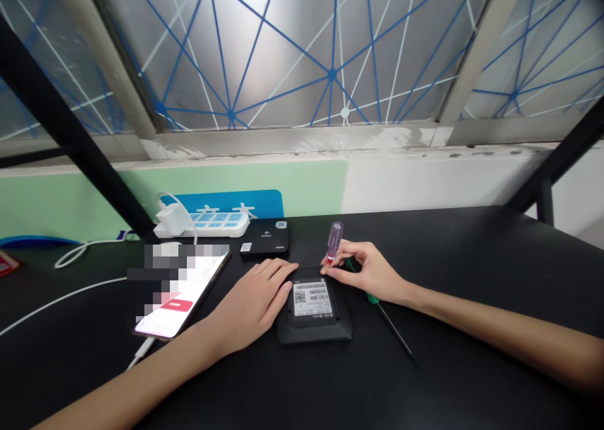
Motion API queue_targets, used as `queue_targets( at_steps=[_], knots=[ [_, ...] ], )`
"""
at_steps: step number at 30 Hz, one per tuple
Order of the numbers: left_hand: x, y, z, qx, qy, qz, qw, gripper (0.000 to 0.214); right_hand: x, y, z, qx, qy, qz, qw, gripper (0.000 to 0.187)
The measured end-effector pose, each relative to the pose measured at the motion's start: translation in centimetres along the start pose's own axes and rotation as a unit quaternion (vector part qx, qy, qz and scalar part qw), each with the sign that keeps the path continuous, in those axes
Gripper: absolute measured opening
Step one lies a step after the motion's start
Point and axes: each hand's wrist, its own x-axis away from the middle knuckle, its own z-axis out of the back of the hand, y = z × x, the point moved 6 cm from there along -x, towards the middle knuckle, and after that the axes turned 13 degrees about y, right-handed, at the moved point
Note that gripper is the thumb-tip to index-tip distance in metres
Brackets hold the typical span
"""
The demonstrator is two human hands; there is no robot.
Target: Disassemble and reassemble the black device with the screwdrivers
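Note:
A black flat device (314,330) with a white label (314,299) full of print and a QR code lies on the black table. My left hand (255,301) rests flat along its left side, fingers stretched out, with the thumb and fingertips touching its edge. In the fingers of my right hand (370,270) is a screwdriver (335,241) with a clear purple handle, held upright at the device's far right corner. Its tip is hidden behind the fingers. Beneath the right hand lies a second screwdriver (395,329) with a green handle and a long dark shaft.
To the left lies a phone (177,317) with a lit, partly blurred screen and a white cable. A black box (265,238) stands behind the device. A white power strip (221,224) with a plugged-in charger (173,219) sits by the wall. Black frame bars slope at both sides.

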Motion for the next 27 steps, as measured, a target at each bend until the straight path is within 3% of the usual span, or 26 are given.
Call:
queue_targets(
  at_steps=[15,27],
  knots=[
    [-0.07,0.07,-0.01,-0.001,0.005,-0.001,1.000,0.038,0.12,-0.68,-0.38,-0.010,-0.034,-0.020,0.999,0.021],
    [-0.04,-0.07,-0.11,-0.004,-0.002,0.001,1.000,0.038,-0.01,-0.17,0.05,0.006,0.005,0.001,1.000,0.019]
  ],
)
